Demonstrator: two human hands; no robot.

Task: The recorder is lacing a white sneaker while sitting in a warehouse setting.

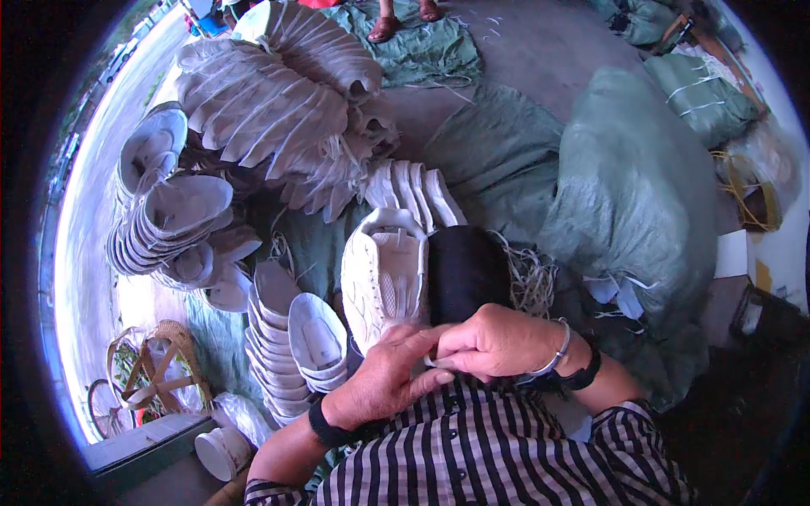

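Note:
A white shoe upper (371,278) with a mesh patch sits in front of me, its opening upward. Its near end disappears under my left hand (384,375), whose fingers curl over it while the thumb points right. My right hand (494,341) meets the left one there, fingers pinched together. A small pale bit (431,361) peeks out between the two hands; what it belongs to is hidden. Beside the shoe upper, a rounded black form (467,271) extends beyond my right hand.
Nested white shoe uppers (274,337) stand left of my hands, and more stacks (173,211) lie farther left. A large heap of uppers (270,105) rises at the back. A bulging green sack (637,194) fills the right. A bundle of white laces (531,274) lies near the black form.

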